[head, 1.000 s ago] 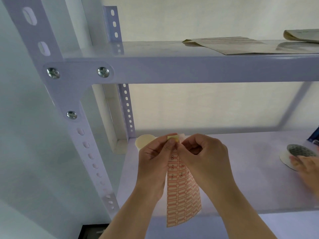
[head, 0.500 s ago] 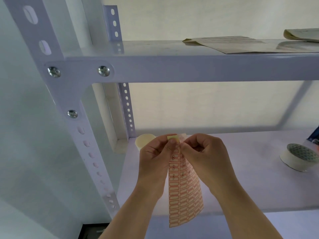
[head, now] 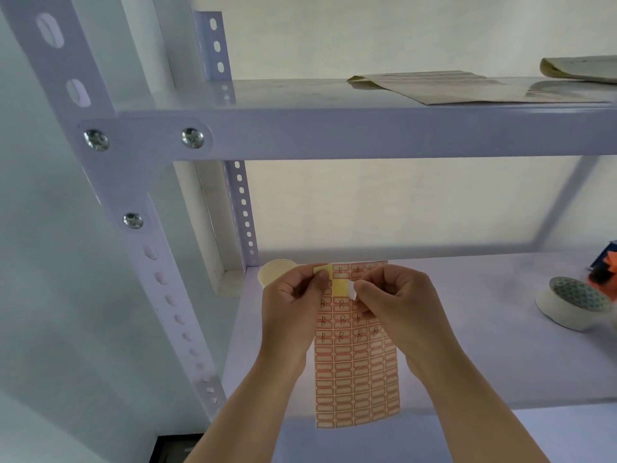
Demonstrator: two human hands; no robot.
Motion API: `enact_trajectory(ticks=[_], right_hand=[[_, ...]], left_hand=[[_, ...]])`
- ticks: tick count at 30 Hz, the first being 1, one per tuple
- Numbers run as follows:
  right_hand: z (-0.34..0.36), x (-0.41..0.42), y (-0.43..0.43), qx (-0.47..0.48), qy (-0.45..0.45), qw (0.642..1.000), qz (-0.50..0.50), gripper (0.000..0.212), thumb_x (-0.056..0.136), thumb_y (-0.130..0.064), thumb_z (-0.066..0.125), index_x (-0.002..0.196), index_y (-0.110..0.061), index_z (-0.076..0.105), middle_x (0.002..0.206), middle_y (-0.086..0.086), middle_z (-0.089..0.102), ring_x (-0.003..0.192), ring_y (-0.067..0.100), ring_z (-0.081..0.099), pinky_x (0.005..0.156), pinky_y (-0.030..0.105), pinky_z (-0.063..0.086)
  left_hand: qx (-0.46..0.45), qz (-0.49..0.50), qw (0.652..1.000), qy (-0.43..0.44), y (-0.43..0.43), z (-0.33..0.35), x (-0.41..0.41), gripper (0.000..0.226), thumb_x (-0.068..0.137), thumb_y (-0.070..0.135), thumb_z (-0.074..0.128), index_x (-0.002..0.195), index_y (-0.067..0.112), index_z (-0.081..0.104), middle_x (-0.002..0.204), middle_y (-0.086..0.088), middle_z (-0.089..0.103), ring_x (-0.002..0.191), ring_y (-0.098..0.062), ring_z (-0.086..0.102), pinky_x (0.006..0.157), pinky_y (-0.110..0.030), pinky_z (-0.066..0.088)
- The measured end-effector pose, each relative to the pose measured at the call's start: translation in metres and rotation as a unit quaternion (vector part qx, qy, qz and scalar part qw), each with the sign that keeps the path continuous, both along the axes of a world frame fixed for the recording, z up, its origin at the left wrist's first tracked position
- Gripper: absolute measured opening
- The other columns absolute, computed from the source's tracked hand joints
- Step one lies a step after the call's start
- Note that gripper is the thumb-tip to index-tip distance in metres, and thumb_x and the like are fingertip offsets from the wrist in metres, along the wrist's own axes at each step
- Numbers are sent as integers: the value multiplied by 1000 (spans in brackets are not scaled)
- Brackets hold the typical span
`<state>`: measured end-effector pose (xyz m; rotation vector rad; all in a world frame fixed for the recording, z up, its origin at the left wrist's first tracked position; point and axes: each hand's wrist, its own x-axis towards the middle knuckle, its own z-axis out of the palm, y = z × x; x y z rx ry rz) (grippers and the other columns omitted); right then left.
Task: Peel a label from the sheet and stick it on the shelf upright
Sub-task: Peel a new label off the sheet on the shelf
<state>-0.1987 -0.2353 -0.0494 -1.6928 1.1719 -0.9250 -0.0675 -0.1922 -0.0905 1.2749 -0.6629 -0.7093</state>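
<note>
A sheet of small red-bordered labels [head: 357, 372] hangs in front of the lower shelf; several labels near its top bear a handwritten B. My left hand [head: 290, 305] pinches the sheet's top left corner. My right hand [head: 397, 302] pinches a small white label [head: 352, 290] lifted off the sheet, with bare yellow backing [head: 340, 287] showing beside it. The white slotted shelf upright [head: 160, 272] runs down the left, apart from both hands.
A pale round cup [head: 275, 270] stands behind my left hand on the lower shelf [head: 484, 362]. A tape roll [head: 574, 302] lies at the right, with an orange and black object [head: 604, 275] at the frame edge. Flat paper bags [head: 450, 86] lie on the upper shelf.
The sheet has opened out flat to face the camera. My right hand has drawn a label away from it, uncovering yellow backing. An orange and black object has appeared by the tape roll.
</note>
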Motion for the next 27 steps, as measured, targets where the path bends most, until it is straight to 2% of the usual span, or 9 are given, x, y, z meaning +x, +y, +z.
enact_trajectory(ticks=[3, 7, 12, 15, 18, 20, 22, 24, 27], right_hand=[[-3, -3, -1, 16, -4, 1000, 1, 15, 80, -11, 66, 66, -7, 70, 66, 17, 71, 59, 29, 67, 65, 49, 61], [-6, -7, -4, 36, -12, 999, 2, 13, 81, -8, 64, 69, -3, 69, 66, 20, 70, 58, 20, 62, 67, 49, 61], [-10, -10, -8, 49, -12, 999, 0, 12, 80, -6, 64, 71, -2, 69, 66, 21, 69, 57, 21, 59, 68, 53, 60], [-12, -11, -11, 51, -14, 999, -6, 11, 80, -6, 65, 70, -4, 70, 65, 18, 71, 57, 21, 62, 68, 51, 61], [-13, -12, -12, 47, -13, 999, -10, 11, 81, -6, 67, 71, -6, 72, 65, 14, 73, 60, 21, 66, 70, 48, 62], [-13, -12, -12, 44, -11, 999, -12, 11, 81, -7, 68, 71, -7, 72, 66, 13, 74, 62, 25, 69, 71, 47, 63], [-13, -11, -12, 44, -12, 999, -15, 10, 80, -8, 70, 71, -7, 73, 65, 13, 73, 68, 33, 72, 71, 48, 63], [-12, -10, -11, 41, -13, 999, -15, 10, 80, -10, 71, 70, -8, 73, 65, 12, 73, 73, 35, 72, 71, 50, 63], [-9, -8, -6, 32, -14, 999, -17, 12, 81, -10, 69, 70, -10, 73, 63, 10, 73, 72, 34, 72, 70, 52, 62]], left_hand=[[24, 13, 999, -30, -4, -7, 0, 15, 96, 13, 64, 98, 17, 78, 85, -2, 80, 77, -18, 77, 67, -30, 63], [62, 28, 995, -72, -9, -19, 2, 15, 96, 16, 65, 95, 22, 78, 82, 4, 81, 75, -13, 77, 67, -30, 64], [110, 40, 987, -109, -18, -37, 1, 13, 95, 18, 67, 92, 25, 77, 83, 6, 80, 79, -13, 77, 75, -37, 64], [139, 31, 981, -131, -21, -39, -1, 22, 94, 20, 68, 115, 21, 72, 101, 7, 77, 94, -12, 73, 84, -29, 59], [161, 36, 958, -235, -20, -36, -6, 40, 93, 19, 69, 132, 20, 61, 125, 11, 65, 113, -9, 61, 98, -29, 50], [130, 40, 948, -288, -15, -28, -12, 30, 93, 21, 68, 123, 25, 66, 117, 17, 63, 109, -4, 59, 100, -30, 50], [73, 25, 950, -302, -7, -19, -16, 18, 93, 19, 68, 107, 28, 73, 101, 21, 69, 94, -1, 66, 88, -17, 53], [21, 14, 954, -299, 2, -10, -18, 15, 91, 17, 70, 101, 27, 76, 90, 24, 72, 91, 3, 68, 77, -7, 52], [-4, -1, 958, -287, 9, -2, -19, 17, 87, 22, 74, 102, 28, 78, 90, 23, 75, 89, 1, 71, 78, -13, 56]])
